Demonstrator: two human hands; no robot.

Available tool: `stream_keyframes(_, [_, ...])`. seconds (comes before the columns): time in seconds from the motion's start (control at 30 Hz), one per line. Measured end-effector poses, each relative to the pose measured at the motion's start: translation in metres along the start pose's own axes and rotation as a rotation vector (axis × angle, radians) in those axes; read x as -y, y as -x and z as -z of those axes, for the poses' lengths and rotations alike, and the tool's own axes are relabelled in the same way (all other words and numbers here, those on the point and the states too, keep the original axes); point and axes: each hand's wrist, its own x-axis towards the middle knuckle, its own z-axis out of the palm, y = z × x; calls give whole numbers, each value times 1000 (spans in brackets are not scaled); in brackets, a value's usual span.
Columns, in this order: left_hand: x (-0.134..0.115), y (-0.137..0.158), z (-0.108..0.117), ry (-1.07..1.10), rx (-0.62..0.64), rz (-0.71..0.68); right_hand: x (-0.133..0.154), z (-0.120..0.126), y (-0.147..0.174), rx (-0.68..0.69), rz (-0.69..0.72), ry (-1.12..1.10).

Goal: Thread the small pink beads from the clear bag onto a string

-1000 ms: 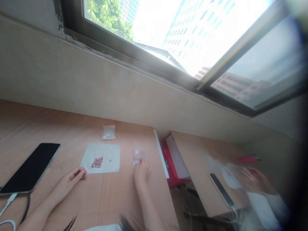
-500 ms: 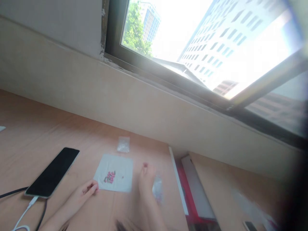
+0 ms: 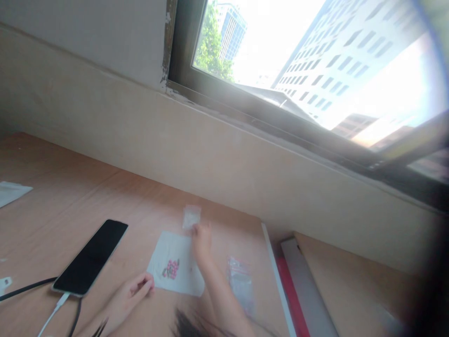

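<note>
My left hand [image 3: 140,286] rests on the table with curled fingers, its tips at the left edge of a white square sheet [image 3: 178,243]; what they hold, if anything, is hidden. On the sheet sits a small cluster of pink and dark little pieces [image 3: 171,269], too small to name, with a tiny single piece [image 3: 191,269] to their right. My right hand [image 3: 202,238] reaches over the sheet's upper right corner. Its bent fingers are at the lower edge of a small clear plastic bag [image 3: 191,215]; whether they grip the bag cannot be seen.
A larger clear plastic bag [image 3: 241,283] lies right of my right forearm. To the left is a black-screened phone [image 3: 91,257] with cables [image 3: 58,304]. A white packet [image 3: 12,192] lies far left. The table ends at a white edge [image 3: 277,276], near a red item [image 3: 293,295].
My right hand has moved from beside the sheet, up and left to the small clear bag. My left hand stays by the sheet. The whole view has shifted a little.
</note>
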Motion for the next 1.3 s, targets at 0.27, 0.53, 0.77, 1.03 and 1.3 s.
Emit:
stream_keyframes(0.27, [12, -13, -3, 175, 7, 3, 33, 69, 26, -138, -294, -561])
stream_keyframes(0.53, [-35, -22, -24, 230, 129, -78, 8, 43, 107, 230, -635, -1117])
stream_keyframes(0.77, [-71, 9, -29, 64, 160, 101, 40, 73, 126, -210, -445, -474])
stream_keyframes(1.03, [-81, 16, -46, -38, 228, -70, 88, 87, 124, 199, -253, -455])
stream_keyframes(1.3, [-85, 16, -37, -192, 305, -225, 81, 87, 122, 247, -236, -527])
